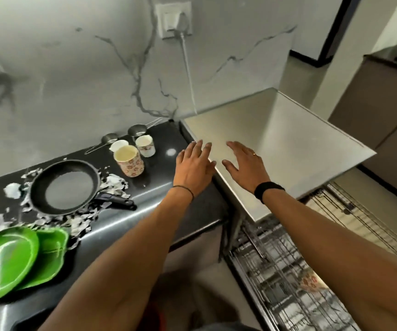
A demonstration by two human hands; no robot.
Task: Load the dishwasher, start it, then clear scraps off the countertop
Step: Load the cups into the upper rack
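Note:
The steel-topped dishwasher (288,144) stands right of the black countertop (164,139), its wire rack (276,263) pulled out below with a floral cup (309,281) in it. My left hand (193,167) hovers with straight fingers over the seam between counter and dishwasher top. My right hand (245,163) lies flat and open on the steel top. On the counter sit a black frying pan (66,187), two green plates (13,261), floral cups (129,161) and white scraps (113,185) scattered around the pan.
Two small metal measuring cups (136,130) stand behind the floral cups near the marble wall. A white plug and cord (183,27) hang from the wall socket above the dishwasher. Brown cabinets (384,111) stand at the right.

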